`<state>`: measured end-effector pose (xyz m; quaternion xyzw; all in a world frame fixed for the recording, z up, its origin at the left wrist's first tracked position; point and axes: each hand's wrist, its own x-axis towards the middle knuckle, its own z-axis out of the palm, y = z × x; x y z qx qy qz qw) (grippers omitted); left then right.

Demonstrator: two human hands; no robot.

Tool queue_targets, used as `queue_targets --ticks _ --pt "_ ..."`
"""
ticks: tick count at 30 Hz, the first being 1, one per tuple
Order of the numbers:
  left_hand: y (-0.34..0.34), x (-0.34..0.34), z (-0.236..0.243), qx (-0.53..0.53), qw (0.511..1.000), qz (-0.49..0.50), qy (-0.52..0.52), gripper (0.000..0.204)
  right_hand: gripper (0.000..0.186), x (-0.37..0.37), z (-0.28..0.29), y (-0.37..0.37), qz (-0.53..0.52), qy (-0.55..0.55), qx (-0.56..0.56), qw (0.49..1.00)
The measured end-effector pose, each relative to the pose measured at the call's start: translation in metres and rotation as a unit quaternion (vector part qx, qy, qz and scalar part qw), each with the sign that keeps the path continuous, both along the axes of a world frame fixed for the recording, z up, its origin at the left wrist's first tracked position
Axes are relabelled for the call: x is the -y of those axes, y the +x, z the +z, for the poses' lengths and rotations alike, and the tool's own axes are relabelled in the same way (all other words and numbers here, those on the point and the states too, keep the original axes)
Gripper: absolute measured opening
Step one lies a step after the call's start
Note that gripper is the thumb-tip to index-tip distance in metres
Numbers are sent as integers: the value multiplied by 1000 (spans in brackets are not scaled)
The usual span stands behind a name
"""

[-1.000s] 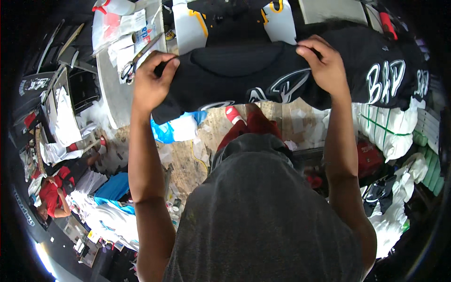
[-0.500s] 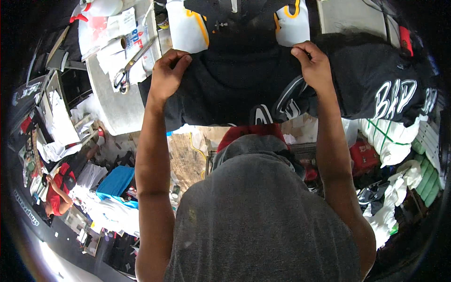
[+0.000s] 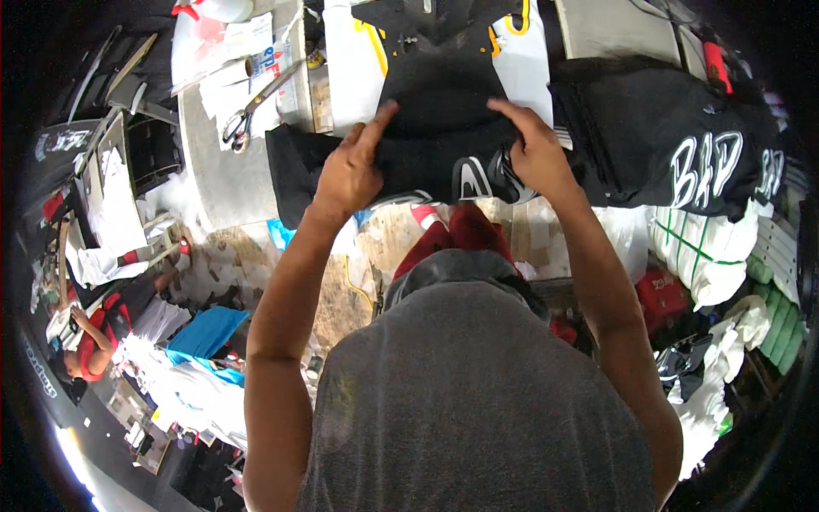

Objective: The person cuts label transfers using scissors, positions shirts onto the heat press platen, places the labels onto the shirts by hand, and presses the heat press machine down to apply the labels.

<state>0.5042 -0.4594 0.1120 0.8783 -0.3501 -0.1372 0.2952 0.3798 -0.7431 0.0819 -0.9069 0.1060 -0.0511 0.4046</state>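
Observation:
A black garment (image 3: pixel 418 158) with white-outlined lettering lies across the near end of a dark board (image 3: pixel 444 85). White sheets (image 3: pixel 354 72) with yellow-orange print flank this board. On the garment's left part rests my left hand (image 3: pixel 350 175), index finger stretched toward the board, slightly blurred. My right hand (image 3: pixel 542 158) sits on the right part, index finger pointing inward and thumb apart. Both hands touch the cloth with fingers extended; the undersides of the fingers are hidden.
To the right lies a folded black garment (image 3: pixel 674 136) with white lettering. Scissors (image 3: pixel 256 111) and papers lie on the grey table (image 3: pixel 205 175) at left. A white bundle with green straps (image 3: pixel 704 256) stands lower right. Far left, another person in red (image 3: pixel 101 341) is at work.
Both hands let go of their pinch on the garment's far edge and moved inward and nearer to me. The garment's far edge came nearer too, showing more of the board.

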Motion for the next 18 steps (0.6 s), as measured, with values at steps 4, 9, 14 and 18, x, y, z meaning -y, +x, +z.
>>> queue_targets --ticks 4,9,14,18 --pt "-35 -31 8 94 990 -75 79 43 37 -23 26 -53 99 -156 37 982" --pt "-88 -36 31 220 974 -54 19 29 34 -51 51 -94 102 -202 26 974" --pt "-107 -49 7 105 988 -101 53 40 46 -60 38 -102 138 -146 -49 978" --pt "-123 -54 -34 -27 994 -82 61 63 43 -55 -6 -115 108 -82 -31 990"
